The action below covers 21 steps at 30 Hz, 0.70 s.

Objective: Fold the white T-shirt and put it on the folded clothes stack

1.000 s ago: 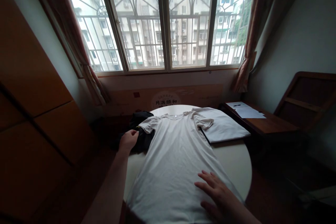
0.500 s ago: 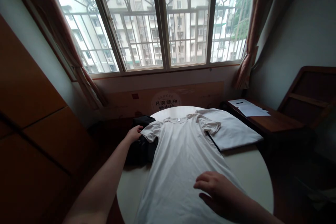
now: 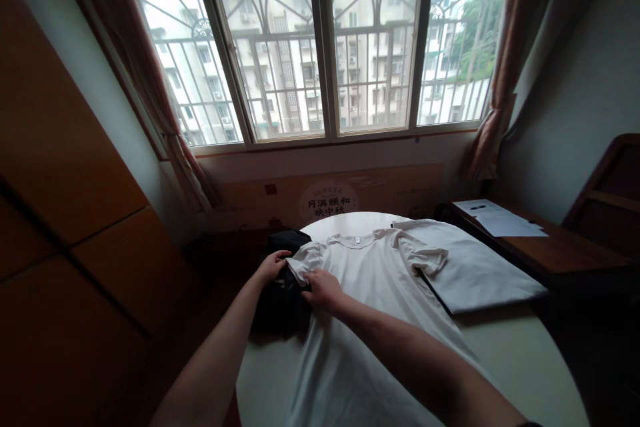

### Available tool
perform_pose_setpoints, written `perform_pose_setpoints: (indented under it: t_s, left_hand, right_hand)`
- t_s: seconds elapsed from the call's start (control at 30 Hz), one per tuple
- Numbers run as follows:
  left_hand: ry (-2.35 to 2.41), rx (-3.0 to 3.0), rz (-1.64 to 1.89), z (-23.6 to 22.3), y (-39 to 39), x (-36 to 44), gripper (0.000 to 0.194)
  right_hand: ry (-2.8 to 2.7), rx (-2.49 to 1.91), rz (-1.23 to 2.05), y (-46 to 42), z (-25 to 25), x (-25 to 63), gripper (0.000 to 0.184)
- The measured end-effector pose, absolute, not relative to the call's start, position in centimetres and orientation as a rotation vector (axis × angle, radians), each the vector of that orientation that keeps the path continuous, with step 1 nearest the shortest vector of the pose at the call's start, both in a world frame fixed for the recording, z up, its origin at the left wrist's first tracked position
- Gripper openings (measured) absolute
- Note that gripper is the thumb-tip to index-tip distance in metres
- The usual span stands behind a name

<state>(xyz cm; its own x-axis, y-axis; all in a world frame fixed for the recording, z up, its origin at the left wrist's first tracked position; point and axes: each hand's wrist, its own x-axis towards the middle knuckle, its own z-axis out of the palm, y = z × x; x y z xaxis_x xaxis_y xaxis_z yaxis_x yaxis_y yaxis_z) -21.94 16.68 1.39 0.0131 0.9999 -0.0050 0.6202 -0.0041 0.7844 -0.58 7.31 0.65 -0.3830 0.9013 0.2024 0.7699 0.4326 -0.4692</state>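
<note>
A white T-shirt (image 3: 370, 307) lies spread flat, collar away from me, on a round white table (image 3: 520, 353). My left hand (image 3: 271, 265) pinches the outer edge of the shirt's left sleeve (image 3: 306, 260). My right hand (image 3: 323, 289) reaches across the shirt and grips the same sleeve near its lower edge, fingers closed on the cloth. A dark garment (image 3: 283, 293) lies bunched under and beside that sleeve at the table's left edge.
A folded white cloth (image 3: 475, 270) lies on the table's right side, touching the shirt's other sleeve. A wooden desk (image 3: 550, 250) with papers (image 3: 500, 220) stands to the right. A barred window (image 3: 325, 53) and a cardboard panel (image 3: 330, 193) face me; wooden cabinets (image 3: 60, 213) stand left.
My right hand left the shirt's lower body and crossed to the left sleeve, closing on it. My left hand stayed at the sleeve edge. The camera shifted slightly left.
</note>
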Motion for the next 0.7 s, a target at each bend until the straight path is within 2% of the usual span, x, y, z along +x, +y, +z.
perform_pose_setpoints:
  t_s: [0.17,0.27,0.53,0.7]
  left_hand:
    - [1.702,1.688,0.855,2.0,17.5,-21.3,0.029]
    - [1.752,1.698,0.886,2.4,18.2,-20.7,0.025]
    - [1.763,1.587,1.054,4.7,20.6,-20.2,0.035]
    - [1.800,1.556,1.157,6.2,22.0,-21.2,0.033]
  right_hand:
    - [-2.215,-1.449,0.366,7.8,-1.0,-1.8,0.023]
    - [-2.140,-1.485,0.363,8.2,-1.1,-2.1,0.024]
    - [-1.914,-1.467,0.435,9.4,0.0,-3.0,0.034]
    - [-1.954,-1.290,0.511,9.6,0.5,-4.3,0.030]
